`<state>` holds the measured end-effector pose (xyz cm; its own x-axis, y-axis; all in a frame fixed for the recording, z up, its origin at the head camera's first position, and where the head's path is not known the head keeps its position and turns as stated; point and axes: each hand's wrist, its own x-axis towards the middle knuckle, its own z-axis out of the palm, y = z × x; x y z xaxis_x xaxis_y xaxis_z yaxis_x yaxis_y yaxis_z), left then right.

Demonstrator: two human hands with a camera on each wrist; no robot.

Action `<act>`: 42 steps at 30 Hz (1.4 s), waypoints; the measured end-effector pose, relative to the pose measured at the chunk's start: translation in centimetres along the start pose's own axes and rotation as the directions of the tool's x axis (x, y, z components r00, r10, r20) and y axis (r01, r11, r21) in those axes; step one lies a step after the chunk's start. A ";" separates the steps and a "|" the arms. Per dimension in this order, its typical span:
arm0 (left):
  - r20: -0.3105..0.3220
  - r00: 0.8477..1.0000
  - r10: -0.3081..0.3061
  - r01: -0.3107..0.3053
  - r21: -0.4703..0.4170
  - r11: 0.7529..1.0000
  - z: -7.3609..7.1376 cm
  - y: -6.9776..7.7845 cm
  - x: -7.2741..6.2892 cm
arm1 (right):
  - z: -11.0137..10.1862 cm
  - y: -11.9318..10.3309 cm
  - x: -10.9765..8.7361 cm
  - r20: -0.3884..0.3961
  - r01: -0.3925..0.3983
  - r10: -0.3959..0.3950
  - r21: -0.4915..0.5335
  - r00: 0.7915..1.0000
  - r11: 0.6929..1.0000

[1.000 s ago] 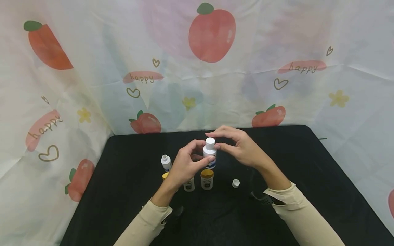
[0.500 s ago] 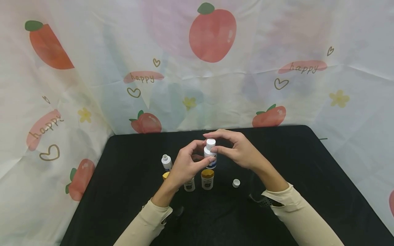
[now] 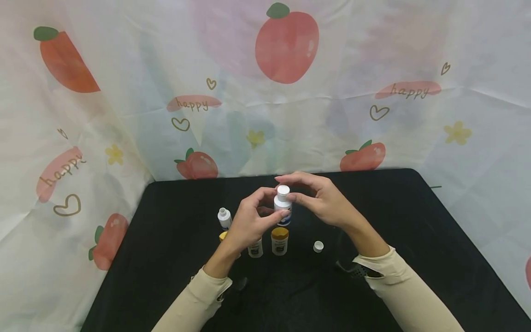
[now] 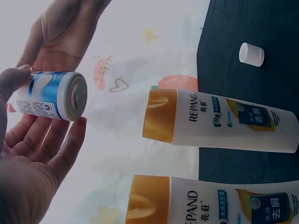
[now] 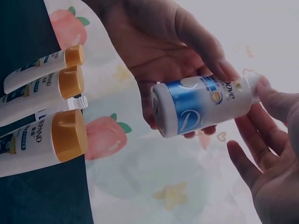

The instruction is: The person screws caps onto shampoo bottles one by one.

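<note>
Above the black table, my left hand (image 3: 256,220) grips a small white Dove bottle (image 3: 283,205) with a blue label round its body, thumb on the near side. The bottle stands upright in the head view; its base faces the camera in the left wrist view. My right hand (image 3: 329,202) pinches the white cap (image 3: 283,191) at the bottle's top between thumb and fingers. In the right wrist view the thumb lies against that cap (image 5: 253,86). The thread under the cap is hidden.
Behind the left wrist, an uncapped white bottle (image 3: 224,219) stands on the table (image 3: 298,299). Three white shampoo bottles with gold caps, including the rightmost bottle (image 3: 280,244), stand in a row below the hands. A loose white cap (image 3: 318,246) lies to their right.
My right hand has dipped slightly onto the cap and risen a little again, its fingers shifting round it. The left hand and the bottle stay nearly in place.
</note>
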<state>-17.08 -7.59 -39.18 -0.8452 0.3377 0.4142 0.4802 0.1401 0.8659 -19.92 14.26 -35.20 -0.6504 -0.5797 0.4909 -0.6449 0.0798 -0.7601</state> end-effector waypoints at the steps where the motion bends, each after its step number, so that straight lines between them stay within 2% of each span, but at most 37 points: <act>1: 0.001 1.000 0.003 -0.003 0.001 1.000 0.0 0.0 0.0 | 0.1 0.0 0.0 -0.005 0.004 -0.004 -0.002 1.000 1.000; 6: 0.006 1.000 0.013 -0.013 0.002 1.000 0.1 0.0 0.0 | 0.2 0.2 0.1 -0.004 0.017 -0.017 0.005 1.000 1.000; 13: 0.016 1.000 -0.008 0.008 -0.001 1.000 0.0 0.1 -0.1 | -0.2 0.1 -0.1 0.073 -0.006 0.005 0.018 0.997 1.000; 22: 0.072 0.997 -0.030 0.035 -0.081 0.996 -0.2 0.0 -0.3 | -0.3 0.0 -0.1 0.039 0.010 -0.009 -0.020 0.999 1.000; 34: 0.028 1.000 0.001 0.000 -0.058 0.998 -0.1 0.0 -0.2 | 0.2 0.1 0.1 -0.003 0.014 -0.014 -0.019 1.000 1.000; 42: 0.035 0.999 -0.002 0.004 -0.045 0.999 -0.1 -0.1 -0.3 | 0.0 0.1 0.0 0.030 -0.008 0.007 0.021 1.000 1.000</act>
<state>-16.88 -7.85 -39.31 -0.8376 0.3698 0.4021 0.4658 0.0990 0.8793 -19.98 14.29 -35.32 -0.6426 -0.6030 0.4726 -0.6312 0.0670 -0.7727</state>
